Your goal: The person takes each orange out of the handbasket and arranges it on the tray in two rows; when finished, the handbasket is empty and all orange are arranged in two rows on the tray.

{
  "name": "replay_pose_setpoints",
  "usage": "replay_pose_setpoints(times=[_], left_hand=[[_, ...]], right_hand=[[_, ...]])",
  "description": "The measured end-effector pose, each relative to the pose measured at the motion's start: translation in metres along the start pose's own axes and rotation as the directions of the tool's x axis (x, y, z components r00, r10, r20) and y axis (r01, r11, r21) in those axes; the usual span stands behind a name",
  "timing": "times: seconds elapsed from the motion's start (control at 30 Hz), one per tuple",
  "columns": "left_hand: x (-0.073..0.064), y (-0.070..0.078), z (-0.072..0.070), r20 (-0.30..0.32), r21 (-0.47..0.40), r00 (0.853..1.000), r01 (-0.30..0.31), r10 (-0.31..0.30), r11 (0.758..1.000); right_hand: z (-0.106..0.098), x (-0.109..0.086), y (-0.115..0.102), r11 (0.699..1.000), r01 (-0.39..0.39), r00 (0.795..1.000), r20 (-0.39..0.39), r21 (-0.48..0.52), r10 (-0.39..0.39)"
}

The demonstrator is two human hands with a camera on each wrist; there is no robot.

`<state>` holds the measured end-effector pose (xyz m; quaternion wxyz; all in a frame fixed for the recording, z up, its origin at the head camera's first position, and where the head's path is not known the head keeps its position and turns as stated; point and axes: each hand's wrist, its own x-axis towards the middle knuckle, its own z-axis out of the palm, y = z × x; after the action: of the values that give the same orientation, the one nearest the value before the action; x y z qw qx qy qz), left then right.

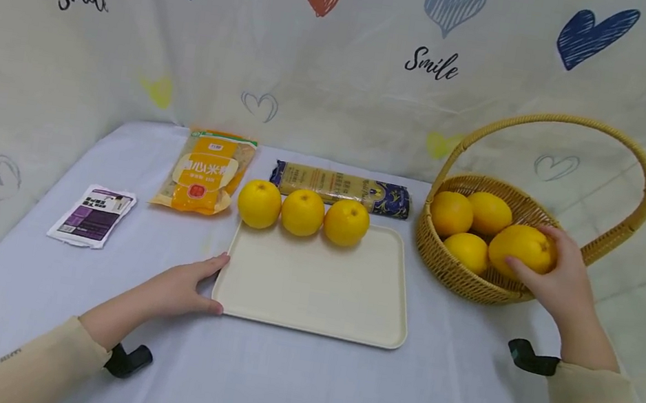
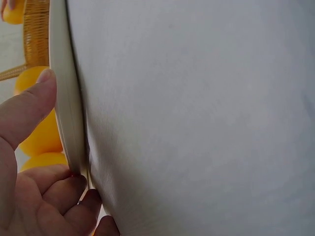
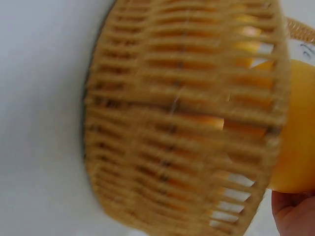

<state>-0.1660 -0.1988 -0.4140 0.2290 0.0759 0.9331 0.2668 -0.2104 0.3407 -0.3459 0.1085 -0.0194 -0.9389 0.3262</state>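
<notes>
My right hand [image 1: 568,280] grips a large orange [image 1: 519,250] at the near right side of the wicker basket [image 1: 466,289]. Other oranges [image 1: 451,214] lie inside the basket. From the right wrist, the held orange [image 3: 298,132] shows beyond the basket's rim, with fingertips [image 3: 295,211] beneath it. My left hand [image 1: 181,288] holds the near left corner of a cream tray [image 1: 316,291]. The left wrist view has the thumb [image 2: 34,105] along the rim and the other fingers curled at the edge. Three oranges [image 1: 303,213] stand in a row along the tray's far edge.
Behind the tray lies a long blue-and-gold packet [image 1: 340,189]. An orange-and-yellow food bag [image 1: 204,173] is at the back left, with a white-and-purple packet [image 1: 93,216] farther left. The basket's tall handle [image 1: 567,119] arches above it. A heart-print cloth [image 1: 344,58] hangs behind.
</notes>
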Motion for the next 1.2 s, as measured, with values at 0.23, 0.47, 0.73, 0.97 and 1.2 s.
replay_pose_setpoints(times=[0.23,0.47,0.73,0.97,1.2], left_hand=[[-0.001,-0.001,0.002,-0.006,0.008,1.0,-0.002,0.002,1.0],[-0.002,0.001,0.001,-0.005,0.019,1.0,-0.002,0.002,1.0],[-0.001,0.003,0.0,-0.003,0.016,1.0,-0.006,0.006,1.0],[-0.001,-0.001,-0.002,-0.006,0.035,1.0,-0.005,0.005,0.999],[0.001,0.001,0.0,0.0,0.016,1.0,-0.019,0.019,1.0]], right_hand=[[0.006,-0.002,-0.027,0.996,0.035,0.998,-0.047,0.084,-0.031],[0.018,-0.004,-0.052,0.985,0.05,0.998,0.026,0.165,-0.055],[0.042,-0.002,-0.071,0.984,0.109,0.99,0.072,0.143,-0.12],[0.063,-0.001,-0.084,0.968,0.159,0.973,0.135,0.192,-0.186],[0.079,0.003,-0.095,0.954,0.153,0.953,0.216,0.259,-0.211]])
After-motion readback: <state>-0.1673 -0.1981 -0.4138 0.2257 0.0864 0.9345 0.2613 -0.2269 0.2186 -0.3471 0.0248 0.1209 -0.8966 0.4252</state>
